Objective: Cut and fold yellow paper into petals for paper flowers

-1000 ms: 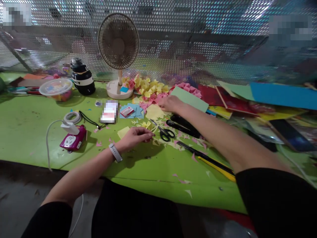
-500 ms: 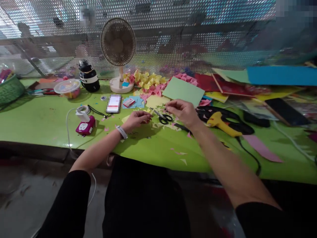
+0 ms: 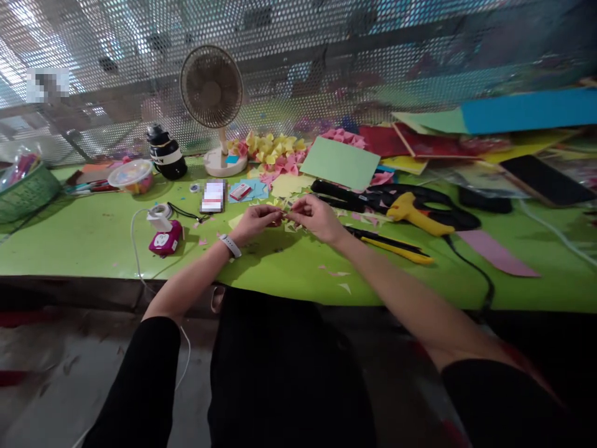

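Observation:
Over the green tabletop my left hand (image 3: 259, 223) and my right hand (image 3: 313, 218) meet fingertip to fingertip. Both are closed in a pinch; whatever lies between the fingers is too small to name. Yellow and pink paper scraps (image 3: 293, 228) are scattered under and around them. Behind lies a light green paper sheet (image 3: 341, 162), with folded yellow paper pieces (image 3: 273, 148) and pink ones (image 3: 290, 163) to its left. Right of my right hand are a black-handled tool (image 3: 338, 194), a yellow glue gun (image 3: 410, 213) and a yellow-and-black cutter (image 3: 396, 246).
At the back stand a fan (image 3: 212, 90) and a black bottle (image 3: 165, 152). A plastic tub (image 3: 131, 176) and a green basket (image 3: 30, 193) are at left. A purple plug adapter (image 3: 165, 239) with a white cable sits near the front edge. Coloured sheets (image 3: 527, 112) pile up at right.
My right hand has moved left and slightly down, and its fingertips now meet those of my left hand. The scissors are now hidden behind it. The view has shifted a little.

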`<state>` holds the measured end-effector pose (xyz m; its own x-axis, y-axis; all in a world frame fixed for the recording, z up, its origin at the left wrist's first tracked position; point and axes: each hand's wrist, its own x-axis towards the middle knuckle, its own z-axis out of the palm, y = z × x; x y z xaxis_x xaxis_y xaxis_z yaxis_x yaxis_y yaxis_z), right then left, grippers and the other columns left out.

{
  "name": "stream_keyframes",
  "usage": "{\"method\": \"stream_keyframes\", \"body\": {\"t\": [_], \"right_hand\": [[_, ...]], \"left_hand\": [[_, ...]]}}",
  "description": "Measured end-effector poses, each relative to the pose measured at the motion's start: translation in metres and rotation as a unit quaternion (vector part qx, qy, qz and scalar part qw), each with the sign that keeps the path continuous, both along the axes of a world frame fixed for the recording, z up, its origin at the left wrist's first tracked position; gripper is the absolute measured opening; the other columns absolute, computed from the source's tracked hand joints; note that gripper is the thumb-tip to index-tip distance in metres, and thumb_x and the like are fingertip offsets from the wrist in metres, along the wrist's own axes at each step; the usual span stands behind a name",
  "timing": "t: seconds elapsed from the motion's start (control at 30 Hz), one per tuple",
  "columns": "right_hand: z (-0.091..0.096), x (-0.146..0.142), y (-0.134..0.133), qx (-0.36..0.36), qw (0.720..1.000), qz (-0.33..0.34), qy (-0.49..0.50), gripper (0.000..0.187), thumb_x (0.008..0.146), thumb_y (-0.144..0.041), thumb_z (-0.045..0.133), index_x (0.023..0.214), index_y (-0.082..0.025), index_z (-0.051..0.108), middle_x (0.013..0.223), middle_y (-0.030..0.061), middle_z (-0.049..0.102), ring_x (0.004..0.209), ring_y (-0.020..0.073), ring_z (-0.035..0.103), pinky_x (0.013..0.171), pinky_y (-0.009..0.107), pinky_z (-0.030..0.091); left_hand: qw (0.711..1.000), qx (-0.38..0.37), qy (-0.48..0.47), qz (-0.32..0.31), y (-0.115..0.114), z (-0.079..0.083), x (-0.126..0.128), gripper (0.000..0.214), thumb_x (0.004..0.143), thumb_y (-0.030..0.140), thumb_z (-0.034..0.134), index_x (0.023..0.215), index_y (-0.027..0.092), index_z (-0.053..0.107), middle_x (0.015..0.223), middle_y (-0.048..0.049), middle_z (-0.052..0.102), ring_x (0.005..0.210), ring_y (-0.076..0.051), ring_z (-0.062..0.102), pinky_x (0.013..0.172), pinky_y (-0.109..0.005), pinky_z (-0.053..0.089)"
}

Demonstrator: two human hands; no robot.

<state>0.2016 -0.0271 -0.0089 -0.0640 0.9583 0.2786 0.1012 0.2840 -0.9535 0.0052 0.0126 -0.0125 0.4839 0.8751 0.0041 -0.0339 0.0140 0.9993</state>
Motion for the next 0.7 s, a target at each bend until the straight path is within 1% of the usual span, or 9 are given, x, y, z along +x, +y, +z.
{"method": "stream_keyframes", "body": {"t": [0.1,0.17,0.23,0.3,0.43,0.53,0.63,0.7], "right_hand": [[-0.0032,0.0035,0.005,-0.051,0.998,0.024,0.031,0.053,0.056,-0.058,0.091,0.081,-0.022,0.06,0.067,0.0003,0.067,0.055,0.0142,0.061,0.053,0.028,0.048],[-0.0041,0.0057,0.0066,-0.077,0.996,0.025,0.038,0.055,0.055,-0.059,0.091,0.082,-0.021,0.061,0.065,0.0014,0.068,0.051,0.0136,0.059,0.046,0.026,0.041],[-0.0041,0.0074,0.0067,-0.094,0.994,0.02,0.042,0.056,0.055,-0.06,0.091,0.082,-0.021,0.061,0.063,0.0025,0.069,0.048,0.0135,0.059,0.042,0.024,0.034],[-0.0035,0.0086,0.006,-0.105,0.994,0.02,0.037,0.056,0.054,-0.06,0.091,0.081,-0.02,0.061,0.063,0.003,0.069,0.048,0.0133,0.058,0.04,0.023,0.031],[-0.0022,0.0097,0.0048,-0.11,0.993,0.034,0.011,0.052,0.056,-0.058,0.091,0.077,-0.018,0.064,0.06,0.0019,0.067,0.046,0.0105,0.054,0.041,0.023,0.03],[-0.0015,0.0099,0.0049,-0.112,0.992,0.051,0.012,0.05,0.056,-0.056,0.091,0.077,-0.018,0.066,0.059,0.0002,0.066,0.047,0.0091,0.051,0.043,0.023,0.031],[-0.0016,0.01,0.005,-0.113,0.992,0.058,0.017,0.049,0.055,-0.053,0.092,0.079,-0.018,0.069,0.061,0.0005,0.068,0.052,0.0105,0.055,0.045,0.023,0.034],[-0.0026,0.0102,0.0048,-0.112,0.992,0.052,0.015,0.05,0.055,-0.054,0.092,0.08,-0.018,0.068,0.063,0.0017,0.069,0.054,0.0123,0.059,0.045,0.023,0.036]], "left_hand": [[1.0,0.008,0.003,-0.021,-0.0003,0.0002,-0.0005,0.031,0.076,0.033,0.082,0.094,0.01,0.073,0.084,-0.0048,0.073,0.073,-0.009,0.066,0.083,-0.03,0.055],[1.0,0.013,0.003,-0.028,-0.0009,0.0013,-0.0008,0.032,0.075,0.035,0.083,0.094,0.01,0.074,0.083,-0.0048,0.074,0.073,-0.009,0.066,0.084,-0.03,0.055],[0.999,0.013,-0.001,-0.038,-0.0016,0.0027,-0.0014,0.033,0.074,0.033,0.083,0.096,0.011,0.074,0.085,-0.0052,0.074,0.074,-0.009,0.067,0.086,-0.031,0.055],[0.999,0.007,-0.006,-0.05,-0.0023,0.0041,-0.0022,0.032,0.074,0.03,0.083,0.098,0.01,0.075,0.085,-0.0059,0.075,0.075,-0.01,0.068,0.087,-0.032,0.055],[0.998,-0.014,-0.013,-0.059,-0.0036,0.0045,-0.0038,0.027,0.075,0.023,0.081,0.098,0.01,0.075,0.085,-0.0066,0.075,0.076,-0.011,0.069,0.089,-0.033,0.055],[0.998,-0.02,-0.02,-0.064,-0.0048,0.0039,-0.0041,0.025,0.075,0.022,0.08,0.097,0.01,0.076,0.084,-0.0064,0.075,0.076,-0.011,0.07,0.089,-0.032,0.055],[0.997,-0.03,-0.026,-0.071,-0.0059,0.0041,-0.0035,0.024,0.075,0.023,0.08,0.095,0.01,0.076,0.083,-0.0064,0.075,0.076,-0.012,0.07,0.087,-0.032,0.055],[0.997,-0.033,-0.034,-0.067,-0.0062,0.0041,-0.003,0.023,0.076,0.027,0.08,0.092,0.01,0.076,0.082,-0.0062,0.074,0.074,-0.011,0.069,0.084,-0.031,0.055]]}}
